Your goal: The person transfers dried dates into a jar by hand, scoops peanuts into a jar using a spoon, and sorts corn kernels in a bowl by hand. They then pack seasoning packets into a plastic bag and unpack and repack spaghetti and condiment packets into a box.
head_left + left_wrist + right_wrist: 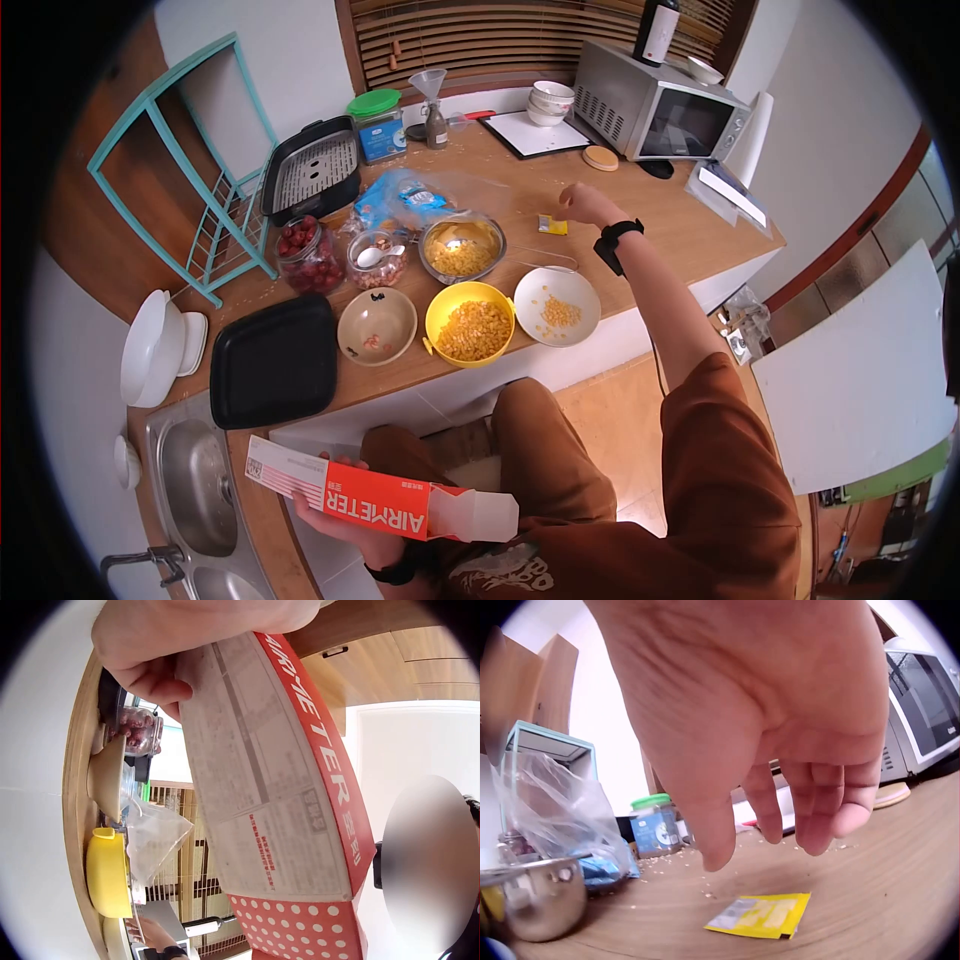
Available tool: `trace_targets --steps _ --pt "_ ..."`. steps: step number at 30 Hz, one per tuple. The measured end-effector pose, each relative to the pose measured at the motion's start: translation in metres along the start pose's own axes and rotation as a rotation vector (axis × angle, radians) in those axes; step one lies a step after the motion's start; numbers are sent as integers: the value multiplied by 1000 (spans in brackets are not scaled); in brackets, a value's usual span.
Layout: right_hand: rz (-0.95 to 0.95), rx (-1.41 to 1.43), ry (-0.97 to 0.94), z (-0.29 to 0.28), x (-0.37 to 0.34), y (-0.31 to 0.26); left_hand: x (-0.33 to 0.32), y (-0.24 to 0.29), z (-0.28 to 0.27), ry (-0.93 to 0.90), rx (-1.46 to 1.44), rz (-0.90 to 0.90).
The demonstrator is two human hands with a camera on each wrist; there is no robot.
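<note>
My left hand [335, 518] grips a red and white cardboard box [378, 500] printed AIRMETER, low in front of my body. One end of the box has its pale flaps [490, 515] standing out. In the left wrist view, the thumb and fingers wrap the box's edge beside a panel of small print. My right hand [592, 205] reaches over the counter, and a small yellow sachet [763, 915] lies flat on the wood just below its fingers. Those fingers hang loosely bent with nothing between them, apart from the sachet in the right wrist view.
Nearby stand a steel bowl [462, 250], a yellow bowl [470, 325] of yellow kernels, a white plate [540, 328] with some kernels, and a beige bowl [377, 325]. A microwave [660, 105] stands at the back right. A sink [200, 490] is at the left.
</note>
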State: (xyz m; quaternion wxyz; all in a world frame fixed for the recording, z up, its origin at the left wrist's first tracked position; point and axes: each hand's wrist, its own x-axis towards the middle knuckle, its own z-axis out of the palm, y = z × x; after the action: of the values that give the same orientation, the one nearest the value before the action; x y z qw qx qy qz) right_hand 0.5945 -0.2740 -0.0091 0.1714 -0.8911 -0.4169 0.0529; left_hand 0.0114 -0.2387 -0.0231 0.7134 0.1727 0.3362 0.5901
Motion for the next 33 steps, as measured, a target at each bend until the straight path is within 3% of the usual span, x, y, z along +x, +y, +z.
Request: trace_targets --steps 1,3,4,7,11,14,17,19,21,23,25,29,31,33 --pt "-9 3 -8 10 11 6 0 -1 1 9 2 8" --pt "9 -187 -323 27 31 17 2 0 2 21 4 -14" --pt "19 -122 -223 31 22 20 5 0 0 35 7 0" --pt "143 -56 -272 34 26 14 15 -5 -11 0 2 27" --pt "61 -139 -276 30 25 10 17 -5 -13 -57 -108 -17" --pt "134 -42 -133 34 21 8 15 -5 -13 -99 -115 -10" --pt "179 92 -113 30 28 19 17 -6 -22 -107 -107 4" --pt "214 195 63 18 16 12 16 -2 -21 -79 -124 15" --pt "145 353 145 -4 4 6 12 1 -19 -6 -140 49" --pt "-26 499 343 -29 -22 -7 14 2 -26 -8 -177 76" --pt "-176 699 323 -58 -79 -43 14 2 -25 32 -171 108" --pt "-344 976 81 -49 -225 -142 12 1 -26 37 -228 103" --pt "-327 1112 -159 -15 -283 -171 11 0 -26 65 -234 110" --pt "-336 1051 -390 12 -325 -210 10 -2 -28 21 -254 104"
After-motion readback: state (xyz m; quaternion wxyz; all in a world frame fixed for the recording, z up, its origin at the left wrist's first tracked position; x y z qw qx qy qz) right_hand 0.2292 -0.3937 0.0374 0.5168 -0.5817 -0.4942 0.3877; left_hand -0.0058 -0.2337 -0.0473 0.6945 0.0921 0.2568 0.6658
